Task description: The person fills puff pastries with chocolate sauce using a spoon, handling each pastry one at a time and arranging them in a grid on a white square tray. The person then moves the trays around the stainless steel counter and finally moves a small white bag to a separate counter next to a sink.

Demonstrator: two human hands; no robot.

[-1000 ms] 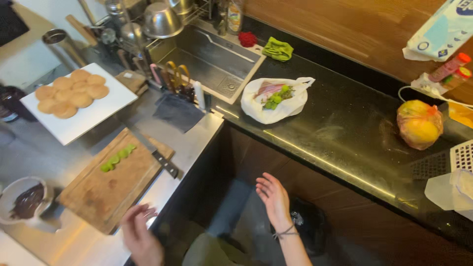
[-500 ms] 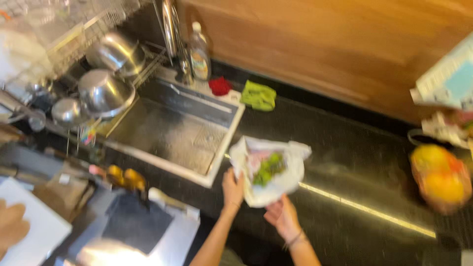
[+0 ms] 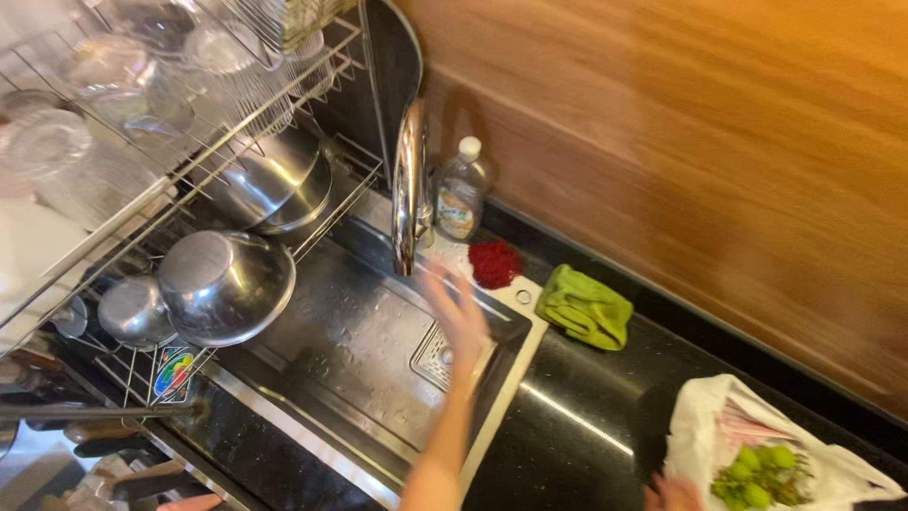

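Note:
My left hand is stretched out over the steel sink, fingers apart and blurred, just below the spout of the chrome faucet. It holds nothing. Only the top of my right hand shows at the bottom edge, against the left side of a white plastic bag; its grip is hidden. The bag lies open on the black countertop with small green fruits inside.
A clear soap bottle stands behind the faucet. A red scrubber and a folded green cloth lie beside the sink. A wire dish rack with steel bowls and glasses hangs over the sink's left side.
The view has swung left and closer to the sink. My left hand left the bag and reached up toward the faucet. My right hand stays by the bag.

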